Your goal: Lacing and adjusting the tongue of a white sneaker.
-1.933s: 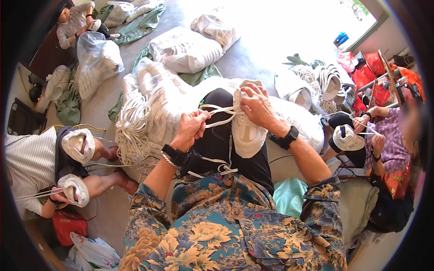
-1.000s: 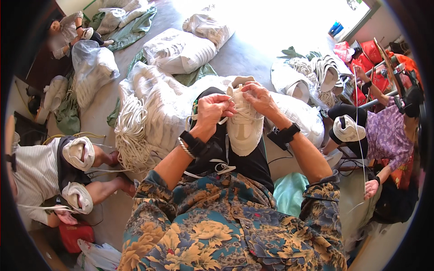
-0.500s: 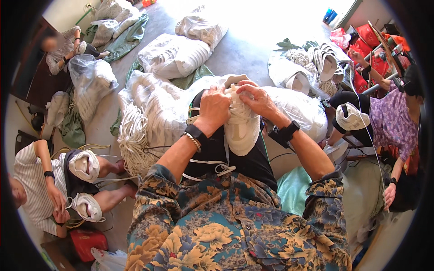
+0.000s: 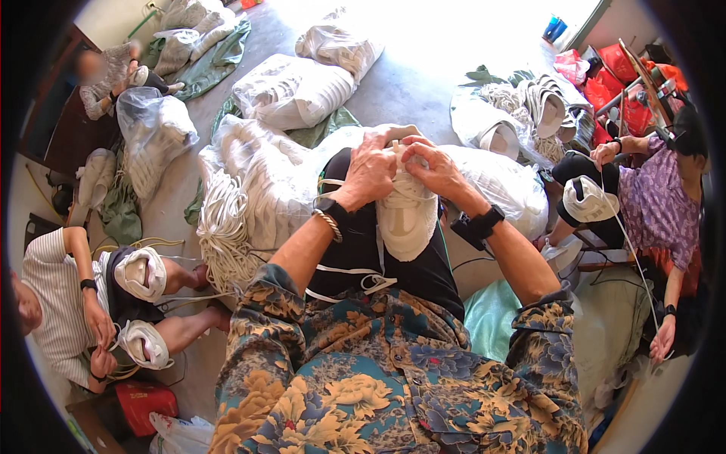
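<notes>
Both sets of fingertips are curled tight and pinch at the top of a white shoe (image 4: 404,216) that lies on the person's lap, toe toward the body. The left hand (image 4: 370,170) grips the shoe's upper from the left, knuckles up; the right hand (image 4: 435,166) presses in from the right, its fingers meeting the left ones over the lace area. A white lace (image 4: 355,276) trails down across the black trousers (image 4: 423,272). Just beyond the knees lie clear bags of white shoes (image 4: 295,91) on the concrete floor (image 4: 423,68). A bundle of white laces (image 4: 223,227) rests by the left knee. Other people sit at either side, each with a white shoe.
</notes>
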The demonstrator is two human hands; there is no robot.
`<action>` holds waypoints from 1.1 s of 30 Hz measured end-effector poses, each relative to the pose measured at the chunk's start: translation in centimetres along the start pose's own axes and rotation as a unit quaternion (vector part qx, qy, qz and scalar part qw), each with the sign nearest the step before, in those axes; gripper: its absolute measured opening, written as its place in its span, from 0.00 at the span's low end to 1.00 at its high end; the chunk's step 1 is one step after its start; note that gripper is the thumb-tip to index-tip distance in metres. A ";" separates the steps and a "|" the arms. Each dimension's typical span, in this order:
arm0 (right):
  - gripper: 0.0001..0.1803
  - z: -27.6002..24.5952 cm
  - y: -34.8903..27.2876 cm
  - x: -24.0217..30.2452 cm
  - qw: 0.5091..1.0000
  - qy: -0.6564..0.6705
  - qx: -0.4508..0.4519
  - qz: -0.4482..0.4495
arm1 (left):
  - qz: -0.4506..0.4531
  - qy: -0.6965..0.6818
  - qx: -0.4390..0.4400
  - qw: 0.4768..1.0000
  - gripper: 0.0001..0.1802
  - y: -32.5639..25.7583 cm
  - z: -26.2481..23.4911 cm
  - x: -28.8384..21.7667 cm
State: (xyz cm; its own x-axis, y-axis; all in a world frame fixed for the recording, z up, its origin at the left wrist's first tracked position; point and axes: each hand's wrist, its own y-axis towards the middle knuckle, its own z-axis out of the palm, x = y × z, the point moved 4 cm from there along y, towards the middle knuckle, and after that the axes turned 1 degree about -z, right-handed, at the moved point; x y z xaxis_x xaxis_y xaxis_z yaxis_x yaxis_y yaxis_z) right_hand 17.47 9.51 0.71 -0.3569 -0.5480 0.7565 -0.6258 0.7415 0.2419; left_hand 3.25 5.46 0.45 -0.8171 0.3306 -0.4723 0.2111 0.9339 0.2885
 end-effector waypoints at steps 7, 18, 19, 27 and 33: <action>0.11 -0.5 0.2 2.4 0.981 -0.181 0.075 -0.005 | -0.082 -0.011 -0.084 0.993 0.10 -1.7 0.0 -0.2; 0.16 0.6 1.0 3.7 0.945 -0.294 0.142 0.005 | -0.138 -0.090 -0.133 0.977 0.10 -1.5 1.6 0.1; 0.17 0.8 1.1 3.6 0.936 -0.313 0.158 0.025 | -0.148 -0.108 -0.128 0.975 0.10 -1.5 1.7 0.2; 0.18 1.1 1.6 2.9 0.928 -0.311 0.196 0.066 | -0.158 -0.198 -0.067 0.965 0.08 -1.9 1.5 1.4; 0.08 0.0 1.4 3.3 0.937 -0.269 0.217 0.048 | -0.137 -0.256 -0.125 0.949 0.08 -2.5 -0.4 1.3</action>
State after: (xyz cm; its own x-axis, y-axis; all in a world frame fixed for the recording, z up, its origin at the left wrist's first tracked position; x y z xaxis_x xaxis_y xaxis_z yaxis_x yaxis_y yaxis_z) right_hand 15.39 8.69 3.54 -0.6510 -0.6895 0.3174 -0.7544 0.6342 -0.1694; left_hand 1.42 3.50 -0.55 -0.4412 0.1630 -0.8825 -0.1577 0.9540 0.2550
